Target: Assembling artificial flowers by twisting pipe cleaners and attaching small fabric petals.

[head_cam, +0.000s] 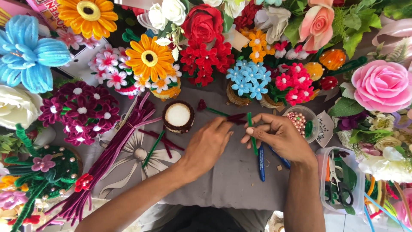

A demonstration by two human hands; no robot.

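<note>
Green pipe cleaner (251, 133) is pinched in the closed right hand (279, 137); dark red pipe cleaner (235, 117) is gripped by left hand (208, 144) fingertips. Both are judged light, bendy, fuzzy; best held near the joint.

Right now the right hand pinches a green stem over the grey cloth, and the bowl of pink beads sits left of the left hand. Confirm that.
Not quite. The head view shows the bowl of pink beads beside the right hand, not left of the left hand. The green stem over the grey cloth is correct.

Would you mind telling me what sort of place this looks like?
Probably a handicraft worktable: fuzzy handmade flowers such as the orange daisy, a bundle of maroon pipe-cleaner stems, and a clear cup of pink beads.
</note>
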